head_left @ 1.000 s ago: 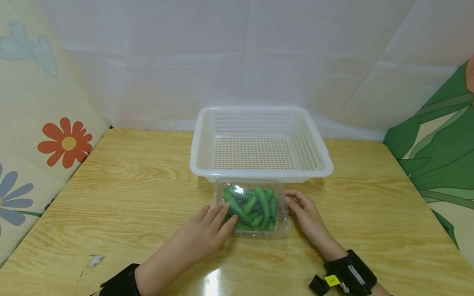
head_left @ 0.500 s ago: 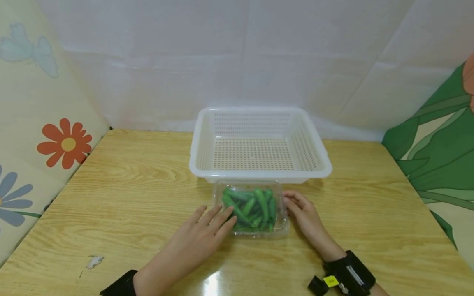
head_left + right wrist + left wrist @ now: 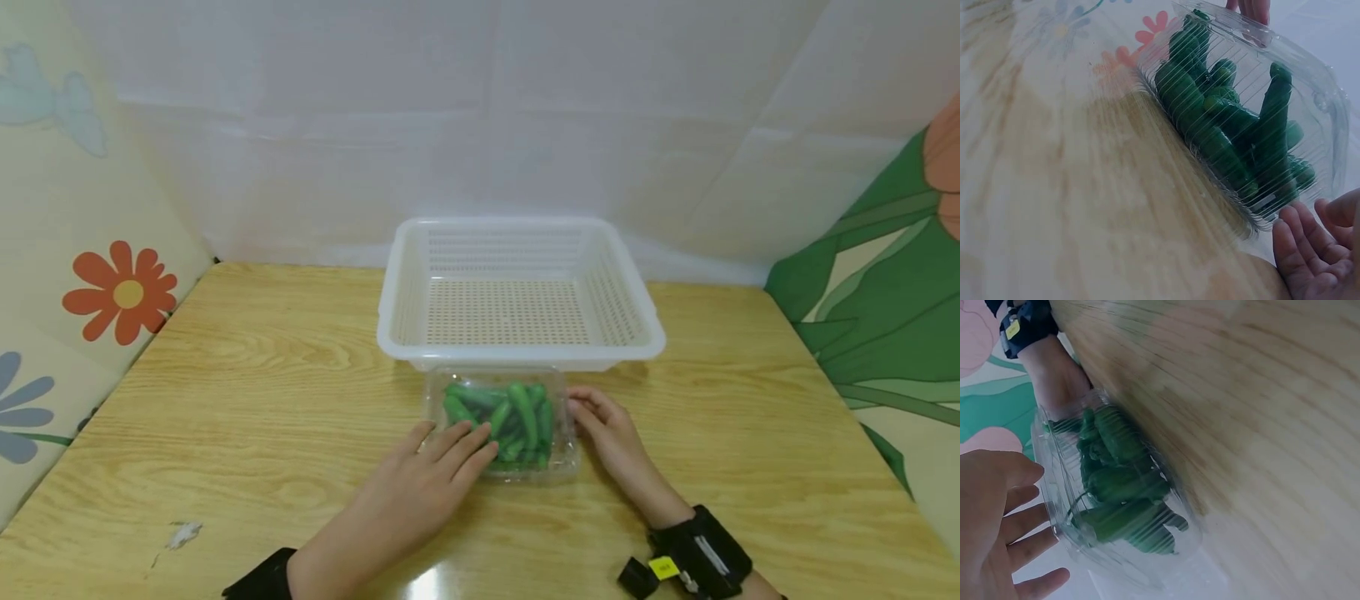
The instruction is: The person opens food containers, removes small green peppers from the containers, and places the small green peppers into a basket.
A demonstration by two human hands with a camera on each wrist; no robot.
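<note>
A clear plastic clamshell box [image 3: 566,468] lies on the table, its closed lid facing up. Several long green vegetables [image 3: 527,417] fill it; whether they are peppers or small cucumbers I cannot tell. My left hand [image 3: 420,487] lies over the box's near-left corner, fingers spread across the lid. The left wrist view shows those fingers straight and apart beside the lid's edge. My right hand [image 3: 617,440] is at the box's right side, loosely bent fingertips [image 3: 1291,209] against or very near its wall. In the right wrist view, the thumb stands apart from the fingers.
Directly behind the box stands a white perforated plastic basket [image 3: 521,352], with nothing visible in it. The wooden table [image 3: 262,375] has a worn white patch at front left. A white cloth [image 3: 300,150] hangs behind, and painted panels [image 3: 885,308] flank the table.
My left hand has moved right and farther over the box's lid, covering more of the green vegetables. The right hand and the box hold nearly the same place; the whole view shifts slightly.
</note>
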